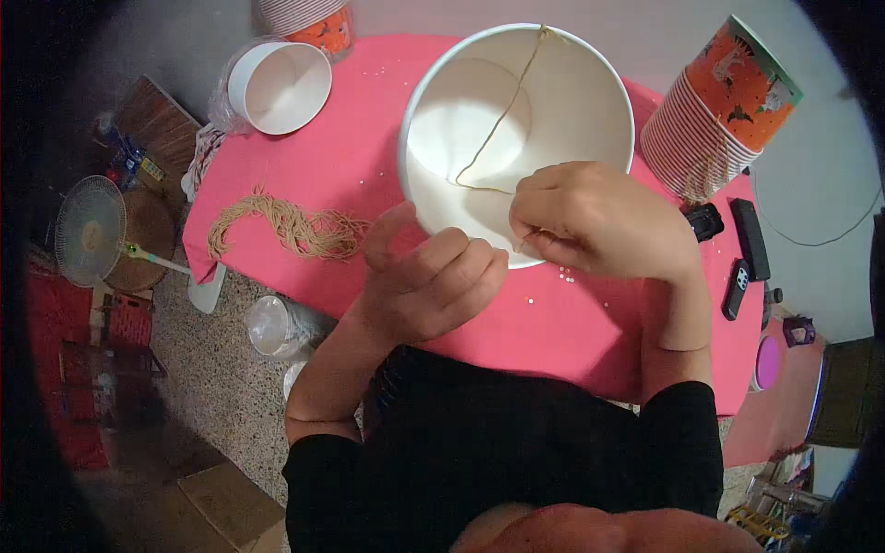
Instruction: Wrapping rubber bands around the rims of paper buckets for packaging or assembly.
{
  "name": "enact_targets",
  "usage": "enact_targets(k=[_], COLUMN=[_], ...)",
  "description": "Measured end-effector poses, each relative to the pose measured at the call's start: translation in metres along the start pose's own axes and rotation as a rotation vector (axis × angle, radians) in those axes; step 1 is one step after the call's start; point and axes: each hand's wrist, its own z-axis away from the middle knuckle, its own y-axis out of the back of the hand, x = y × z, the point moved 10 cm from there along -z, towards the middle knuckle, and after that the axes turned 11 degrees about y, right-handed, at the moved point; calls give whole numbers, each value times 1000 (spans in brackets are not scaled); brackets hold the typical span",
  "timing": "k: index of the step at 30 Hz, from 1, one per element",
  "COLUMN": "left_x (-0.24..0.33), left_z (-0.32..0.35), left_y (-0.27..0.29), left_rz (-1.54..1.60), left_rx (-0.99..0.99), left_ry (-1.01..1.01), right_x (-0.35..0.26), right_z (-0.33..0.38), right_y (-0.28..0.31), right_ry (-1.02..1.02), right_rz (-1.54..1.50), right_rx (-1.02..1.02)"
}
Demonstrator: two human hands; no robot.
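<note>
A large white paper bucket (pixel 576 101) is tilted with its open mouth facing me. From a spot at its far rim, a thin tan string (pixel 502 115) hangs slack across the inside and runs to the near rim. My right hand (pixel 599 217) pinches the string's end at that near rim; its fingertips partly hide the string. Beside it, my left hand (pixel 433 281) has its fingers curled against the bucket's near-left edge, gripping it. A bundle of cut tan strings (pixel 290 226) lies on the pink tablecloth (pixel 369 120) to the left.
Stacked orange printed buckets (pixel 705 129) lean at the right, with loose strings hanging over them. Another stack (pixel 309 18) and a white bucket in plastic wrap (pixel 288 88) sit at the far left. A black remote (pixel 749 240) lies right. Small white dots (pixel 566 275) are scattered about.
</note>
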Motion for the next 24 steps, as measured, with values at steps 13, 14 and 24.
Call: enact_targets(k=[13,14,24], left_x=[0,1,-8], left_z=[0,0,1], left_y=[3,4,0], left_rz=[-1,-1,92], left_rx=[-4,-4,-10], left_ry=[6,7,55], right_x=[-2,-2,-3], right_z=[0,0,-5], right_y=[-6,-7,-9], right_ry=[34,39,102], right_rz=[-47,-53,-83], right_rx=[-45,-44,-27])
